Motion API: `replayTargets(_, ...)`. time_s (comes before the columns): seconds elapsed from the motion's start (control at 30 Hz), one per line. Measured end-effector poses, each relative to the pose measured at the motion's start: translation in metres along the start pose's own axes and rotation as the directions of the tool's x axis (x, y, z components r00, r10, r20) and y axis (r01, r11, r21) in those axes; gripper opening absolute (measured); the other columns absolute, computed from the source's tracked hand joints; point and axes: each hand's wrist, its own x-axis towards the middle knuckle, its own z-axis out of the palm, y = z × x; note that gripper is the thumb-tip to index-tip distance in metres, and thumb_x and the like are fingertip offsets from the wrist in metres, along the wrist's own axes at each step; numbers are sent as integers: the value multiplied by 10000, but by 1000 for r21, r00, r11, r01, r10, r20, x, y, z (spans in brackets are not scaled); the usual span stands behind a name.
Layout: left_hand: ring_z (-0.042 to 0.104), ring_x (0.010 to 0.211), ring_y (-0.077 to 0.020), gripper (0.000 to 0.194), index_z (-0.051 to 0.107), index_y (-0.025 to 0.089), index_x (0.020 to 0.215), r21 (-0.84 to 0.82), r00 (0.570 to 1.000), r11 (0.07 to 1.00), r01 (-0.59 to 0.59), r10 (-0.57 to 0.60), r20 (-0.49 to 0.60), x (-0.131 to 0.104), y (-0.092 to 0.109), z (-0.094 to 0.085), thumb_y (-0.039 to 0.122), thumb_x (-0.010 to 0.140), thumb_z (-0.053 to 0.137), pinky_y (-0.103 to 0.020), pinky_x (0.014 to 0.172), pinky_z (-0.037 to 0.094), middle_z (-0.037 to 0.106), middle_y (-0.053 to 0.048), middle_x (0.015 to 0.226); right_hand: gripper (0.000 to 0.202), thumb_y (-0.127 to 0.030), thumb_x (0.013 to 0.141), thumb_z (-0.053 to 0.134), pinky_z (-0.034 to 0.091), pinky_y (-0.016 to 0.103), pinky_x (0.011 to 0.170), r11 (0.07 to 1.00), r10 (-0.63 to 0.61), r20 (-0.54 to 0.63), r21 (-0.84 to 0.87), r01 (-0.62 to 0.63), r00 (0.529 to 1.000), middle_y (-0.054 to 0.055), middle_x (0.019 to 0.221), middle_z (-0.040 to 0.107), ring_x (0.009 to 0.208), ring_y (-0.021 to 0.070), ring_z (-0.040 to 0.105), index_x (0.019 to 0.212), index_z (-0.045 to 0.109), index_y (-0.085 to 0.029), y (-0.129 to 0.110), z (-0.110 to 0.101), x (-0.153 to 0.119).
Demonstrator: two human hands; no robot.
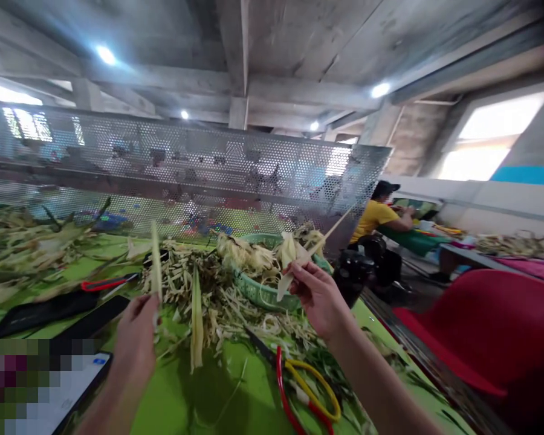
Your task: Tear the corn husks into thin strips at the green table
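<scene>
Between the closed fingers of my left hand (136,335) a narrow pale-green husk strip (156,260) stands upright. My right hand (320,297) pinches a cream husk piece (290,254) with a long thin end pointing up and right, in front of a green plastic basket (252,291) of pale husks. Another husk strip (196,320) lies on the green tabletop (163,405) between my hands, against a heap of husk scraps (217,290). Below my right hand lie scissors with red and yellow handles (315,386), partly over the scraps.
At the left are a red-handled cutting tool (104,283), a black pouch (45,311), a phone (79,386) and more husks (31,254). A perforated metal panel (172,175) rises behind the table. To the right are a red chair (485,326) and a seated person in yellow (375,216).
</scene>
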Motion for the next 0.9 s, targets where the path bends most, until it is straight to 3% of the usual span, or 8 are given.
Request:
replayTargets(0.13, 451, 531, -101, 292, 603, 173, 754, 101, 976, 995, 14, -35, 216, -36, 4, 16, 435, 648, 679, -209, 481, 344, 557, 21, 622, 215, -307, 648, 786, 359, 179, 462, 990, 90, 97, -117, -79, 991, -34, 555, 512, 486, 59, 429, 667, 642, -148, 15, 21, -20)
replayTargets(0.33, 430, 525, -100, 224, 551, 179, 721, 64, 891, 998, 7, -35, 453, -72, 6, 35, 382, 715, 644, -219, 502, 339, 513, 25, 590, 208, -352, 674, 753, 382, 209, 501, 950, 224, 286, -276, -144, 932, -1, 670, 587, 537, 84, 447, 757, 694, -170, 44, 49, -50)
replayTargets(0.47, 485, 598, -114, 167, 548, 181, 749, 53, 861, 998, 16, -41, 506, -83, 3, 37, 330, 748, 623, -234, 575, 392, 554, 6, 657, 245, -392, 684, 727, 399, 225, 510, 926, 235, 309, -359, -115, 922, 22, 714, 618, 570, 106, 469, 784, 701, -169, 62, 55, -56)
replayTargets(0.73, 553, 759, -142, 173, 575, 172, 870, 51, 812, 994, 101, -112, 573, -92, -1, 37, 308, 767, 605, -267, 716, 440, 613, -36, 834, 283, -380, 631, 755, 389, 218, 494, 940, 139, 144, -332, -84, 980, -31, 625, 538, 541, 104, 460, 722, 566, -189, 77, 49, -46)
replayTargets(0.9, 549, 749, -144, 184, 582, 171, 855, 33, 791, 989, 145, -136, 596, -93, -2, 37, 322, 756, 619, -266, 710, 434, 608, -32, 810, 244, -370, 673, 714, 409, 224, 522, 939, 170, 179, -329, -104, 969, -17, 679, 566, 569, 111, 494, 767, 577, -192, 81, 45, -44)
